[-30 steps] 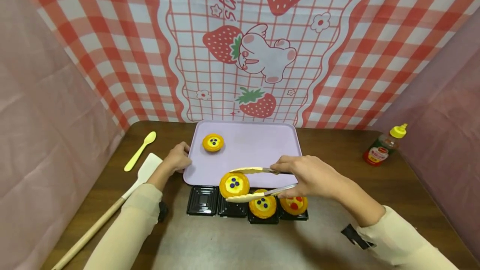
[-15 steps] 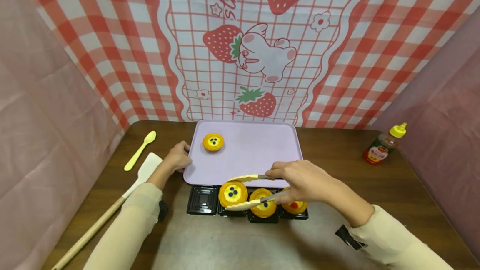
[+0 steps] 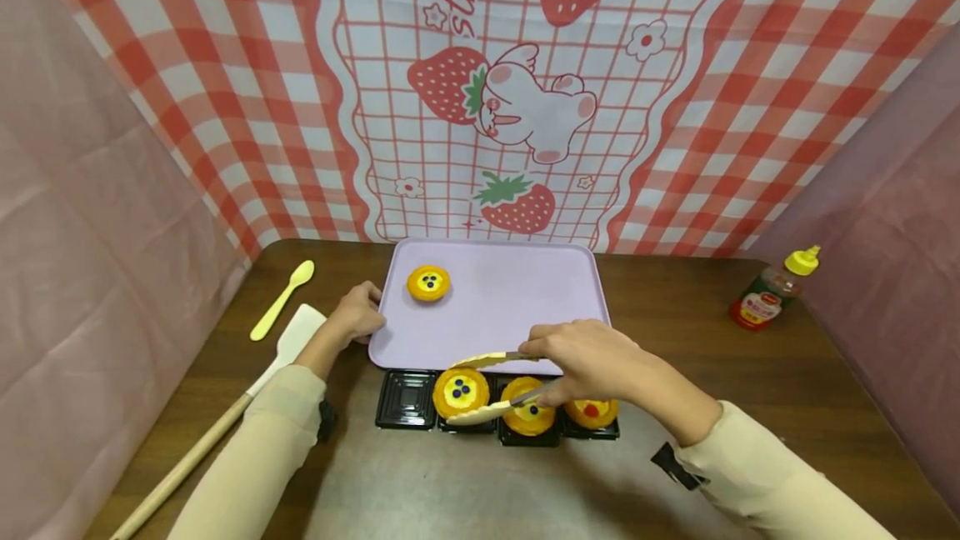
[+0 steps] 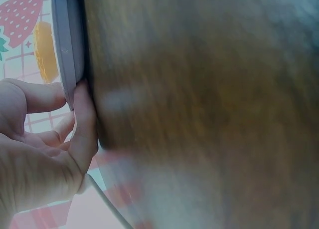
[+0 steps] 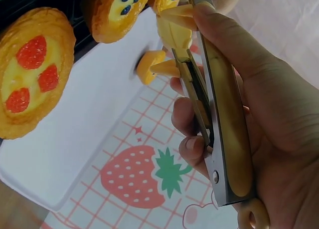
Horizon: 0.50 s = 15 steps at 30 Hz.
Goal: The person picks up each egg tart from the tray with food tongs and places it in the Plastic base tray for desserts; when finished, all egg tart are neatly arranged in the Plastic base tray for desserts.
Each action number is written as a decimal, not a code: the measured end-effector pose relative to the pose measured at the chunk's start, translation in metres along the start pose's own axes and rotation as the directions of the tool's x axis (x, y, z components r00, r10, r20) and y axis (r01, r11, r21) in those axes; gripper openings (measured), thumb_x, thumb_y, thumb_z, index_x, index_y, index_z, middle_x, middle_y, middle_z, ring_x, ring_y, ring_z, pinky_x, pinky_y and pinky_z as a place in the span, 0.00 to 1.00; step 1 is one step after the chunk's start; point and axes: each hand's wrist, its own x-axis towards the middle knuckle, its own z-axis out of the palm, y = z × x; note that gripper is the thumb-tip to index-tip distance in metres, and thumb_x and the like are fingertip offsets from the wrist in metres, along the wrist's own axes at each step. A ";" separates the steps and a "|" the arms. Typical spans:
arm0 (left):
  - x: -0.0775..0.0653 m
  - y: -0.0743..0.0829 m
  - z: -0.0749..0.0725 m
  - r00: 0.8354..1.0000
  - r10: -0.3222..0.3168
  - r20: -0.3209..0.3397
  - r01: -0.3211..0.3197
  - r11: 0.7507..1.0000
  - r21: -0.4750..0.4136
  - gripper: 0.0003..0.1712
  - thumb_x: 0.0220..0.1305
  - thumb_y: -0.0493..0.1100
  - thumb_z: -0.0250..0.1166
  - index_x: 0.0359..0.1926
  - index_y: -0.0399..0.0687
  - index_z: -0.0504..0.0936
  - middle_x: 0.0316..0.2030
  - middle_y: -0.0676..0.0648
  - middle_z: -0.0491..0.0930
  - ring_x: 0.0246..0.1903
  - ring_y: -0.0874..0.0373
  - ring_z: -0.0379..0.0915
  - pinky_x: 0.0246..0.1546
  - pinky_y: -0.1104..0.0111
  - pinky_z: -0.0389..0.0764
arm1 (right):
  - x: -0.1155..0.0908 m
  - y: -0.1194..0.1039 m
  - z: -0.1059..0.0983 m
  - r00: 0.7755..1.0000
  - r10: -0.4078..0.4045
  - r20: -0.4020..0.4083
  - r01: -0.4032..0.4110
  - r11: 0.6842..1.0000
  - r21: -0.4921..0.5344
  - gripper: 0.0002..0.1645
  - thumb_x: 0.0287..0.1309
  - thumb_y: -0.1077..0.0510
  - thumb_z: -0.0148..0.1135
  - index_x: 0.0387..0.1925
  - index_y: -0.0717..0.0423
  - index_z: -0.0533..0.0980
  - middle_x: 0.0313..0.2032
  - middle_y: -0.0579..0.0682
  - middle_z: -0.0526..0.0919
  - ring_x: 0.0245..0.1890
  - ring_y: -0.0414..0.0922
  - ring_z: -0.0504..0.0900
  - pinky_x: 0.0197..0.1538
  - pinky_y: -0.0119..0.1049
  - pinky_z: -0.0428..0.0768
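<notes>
In the head view my right hand (image 3: 600, 361) grips a pair of food tongs (image 3: 480, 416) with pale yellow tips and metal arms. The tips lie on either side of a blueberry tart (image 3: 461, 392) at the second black box from the left. Whether they touch it is hard to tell. The right wrist view shows my thumb and fingers squeezing the tong handles (image 5: 227, 124). My left hand (image 3: 358, 315) pinches the left rim of a lilac tray (image 3: 517, 290); the left wrist view shows thumb and finger on either side of that rim (image 4: 70, 44). Another blueberry tart (image 3: 428, 283) sits on the tray.
The leftmost black box (image 3: 407, 400) holds nothing. A blueberry tart (image 3: 528, 419) and a strawberry-topped tart (image 3: 592, 415) fill the two right boxes. A yellow spoon (image 3: 283, 300) and a long-handled spatula (image 3: 300, 332) lie left; a squeeze bottle (image 3: 768, 298) stands right.
My right hand has moved the tongs and tart down and slightly left, from above the tray's front edge to the second box. The left hand stays at the tray's rim.
</notes>
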 end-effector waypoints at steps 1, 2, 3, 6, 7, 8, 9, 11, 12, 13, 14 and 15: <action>0.000 0.000 0.000 1.000 0.003 0.001 -0.003 1.000 -0.002 0.24 0.48 0.27 0.57 0.50 0.31 0.68 0.41 0.32 0.76 0.35 0.45 0.76 0.23 0.57 0.85 | 0.001 0.000 0.000 1.000 0.000 0.001 0.000 1.000 -0.003 0.34 0.47 0.40 0.75 0.53 0.52 0.82 0.40 0.41 0.82 0.34 0.36 0.79 0.37 0.39 0.81; 0.000 0.000 0.000 1.000 0.005 0.002 -0.005 1.000 -0.001 0.24 0.48 0.27 0.57 0.50 0.31 0.68 0.41 0.32 0.76 0.35 0.45 0.76 0.23 0.57 0.85 | 0.002 0.000 0.000 1.000 0.000 0.002 0.000 1.000 -0.008 0.34 0.48 0.39 0.75 0.53 0.52 0.82 0.40 0.41 0.82 0.34 0.36 0.79 0.36 0.38 0.81; 0.000 0.000 0.000 1.000 0.005 0.001 -0.005 1.000 -0.001 0.24 0.48 0.27 0.57 0.50 0.31 0.68 0.41 0.32 0.76 0.35 0.46 0.76 0.23 0.57 0.85 | 0.002 0.000 0.000 1.000 0.001 0.003 -0.001 1.000 -0.014 0.33 0.48 0.39 0.75 0.53 0.52 0.82 0.39 0.41 0.81 0.34 0.35 0.79 0.36 0.38 0.81; 0.000 0.000 0.000 1.000 0.005 0.001 -0.005 1.000 0.000 0.24 0.48 0.27 0.58 0.51 0.31 0.68 0.41 0.32 0.76 0.35 0.46 0.76 0.22 0.58 0.85 | 0.003 0.000 -0.001 1.000 0.003 0.012 -0.002 1.000 -0.026 0.33 0.47 0.40 0.75 0.53 0.51 0.82 0.38 0.40 0.81 0.33 0.35 0.78 0.35 0.37 0.81; 0.000 0.000 0.000 1.000 0.006 0.002 -0.006 1.000 0.000 0.25 0.48 0.27 0.58 0.51 0.31 0.68 0.41 0.31 0.76 0.35 0.45 0.76 0.22 0.58 0.85 | 0.003 0.000 -0.001 1.000 0.003 0.014 -0.002 1.000 -0.029 0.33 0.47 0.40 0.75 0.53 0.51 0.82 0.38 0.40 0.81 0.33 0.35 0.78 0.35 0.37 0.81; 0.000 0.000 0.000 1.000 0.005 0.001 -0.005 1.000 0.001 0.25 0.48 0.27 0.58 0.51 0.31 0.68 0.41 0.31 0.76 0.35 0.45 0.76 0.22 0.58 0.85 | 0.003 0.000 -0.001 1.000 0.002 0.017 -0.002 1.000 -0.031 0.33 0.47 0.40 0.75 0.53 0.51 0.82 0.38 0.40 0.81 0.32 0.35 0.78 0.35 0.37 0.80; 0.000 -0.001 0.000 1.000 0.002 0.000 -0.002 1.000 0.001 0.24 0.48 0.27 0.58 0.51 0.31 0.68 0.42 0.31 0.76 0.36 0.45 0.77 0.23 0.58 0.85 | 0.004 0.000 -0.001 1.000 0.001 0.019 0.000 1.000 -0.031 0.33 0.48 0.40 0.75 0.53 0.51 0.82 0.38 0.40 0.81 0.32 0.35 0.78 0.34 0.37 0.80; 0.001 -0.001 -0.001 1.000 -0.001 0.000 0.001 1.000 0.004 0.25 0.49 0.27 0.59 0.51 0.31 0.68 0.42 0.31 0.76 0.36 0.45 0.76 0.23 0.58 0.85 | 0.004 0.000 -0.001 1.000 -0.001 0.024 0.002 1.000 -0.030 0.33 0.48 0.40 0.75 0.53 0.51 0.82 0.38 0.40 0.81 0.32 0.35 0.77 0.34 0.36 0.80; 0.001 -0.001 -0.001 1.000 -0.001 0.000 0.001 1.000 0.005 0.24 0.49 0.27 0.59 0.51 0.31 0.68 0.42 0.31 0.76 0.36 0.45 0.77 0.23 0.58 0.85 | 0.005 0.000 -0.001 1.000 -0.002 0.028 0.002 1.000 -0.030 0.33 0.48 0.40 0.75 0.53 0.51 0.82 0.38 0.41 0.81 0.31 0.35 0.77 0.34 0.36 0.80; 0.001 -0.001 -0.001 1.000 0.000 0.001 0.000 1.000 0.005 0.24 0.49 0.27 0.59 0.51 0.31 0.68 0.42 0.31 0.76 0.36 0.45 0.77 0.23 0.57 0.85 | 0.005 0.000 -0.001 1.000 0.000 0.031 0.001 1.000 -0.030 0.33 0.48 0.40 0.75 0.53 0.51 0.82 0.38 0.41 0.81 0.31 0.35 0.77 0.34 0.36 0.80; 0.001 -0.001 -0.002 1.000 -0.001 0.001 0.001 1.000 0.004 0.24 0.48 0.27 0.59 0.51 0.31 0.68 0.42 0.32 0.76 0.36 0.45 0.76 0.23 0.57 0.85 | 0.005 0.000 -0.001 0.999 0.002 0.034 -0.001 1.000 -0.030 0.33 0.48 0.40 0.75 0.53 0.52 0.82 0.38 0.41 0.81 0.31 0.35 0.77 0.34 0.36 0.80; 0.002 -0.001 -0.002 1.000 -0.003 0.002 0.003 1.000 0.004 0.24 0.49 0.27 0.59 0.51 0.31 0.68 0.42 0.32 0.76 0.36 0.45 0.76 0.23 0.58 0.85 | 0.005 -0.001 -0.001 0.999 0.004 0.037 -0.003 0.999 -0.032 0.33 0.48 0.40 0.75 0.53 0.52 0.82 0.38 0.41 0.81 0.31 0.35 0.77 0.34 0.36 0.80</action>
